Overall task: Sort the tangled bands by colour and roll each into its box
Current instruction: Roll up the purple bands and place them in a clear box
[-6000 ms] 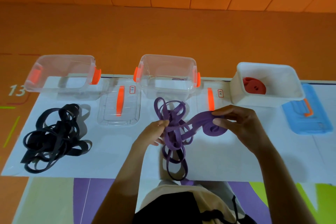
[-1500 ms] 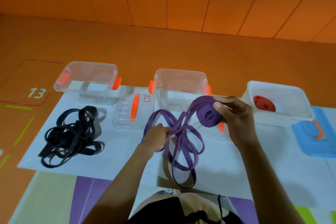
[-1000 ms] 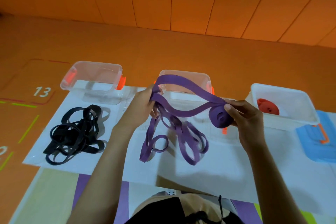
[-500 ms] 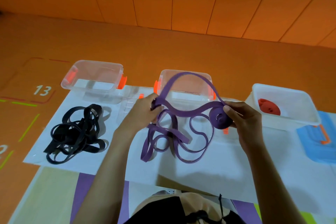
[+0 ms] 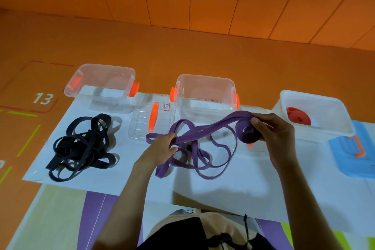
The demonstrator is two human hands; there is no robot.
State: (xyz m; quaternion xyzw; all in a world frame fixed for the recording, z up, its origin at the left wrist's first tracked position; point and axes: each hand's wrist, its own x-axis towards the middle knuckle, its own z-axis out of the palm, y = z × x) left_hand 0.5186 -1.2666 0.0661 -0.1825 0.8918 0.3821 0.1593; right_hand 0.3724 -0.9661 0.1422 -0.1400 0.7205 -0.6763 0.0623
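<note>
Control: Status of hands, pls.

Op: On my feed, right hand (image 5: 278, 138) holds the rolled end of the purple band (image 5: 205, 134). Fingers (image 5: 256, 122) are curled round the coil, thumb on its face. The coil is lifted in front of the middle clear box (image 5: 205, 93). Left hand (image 5: 160, 150) grips the flat strap further along, fingers (image 5: 172, 138) closed on it.

Control: Rest of that band?

Op: Strap arcs from coil down to left hand. Remaining loops lie loose on the white sheet (image 5: 121, 178) between and below the hands, outside every box.

Control: Other items?

Op: Black band (image 5: 81, 146) lies tangled on the sheet, left side, in front of the left clear box (image 5: 101, 87). Clear lid (image 5: 151, 119) w/ orange handle lies flat between the two clear boxes. Red roll (image 5: 298, 118) sits inside the white box (image 5: 316, 115), right side. Blue lid (image 5: 353, 156) lies just beside that box, nearer the wearer. I can't tell if lid and box touch.
</note>
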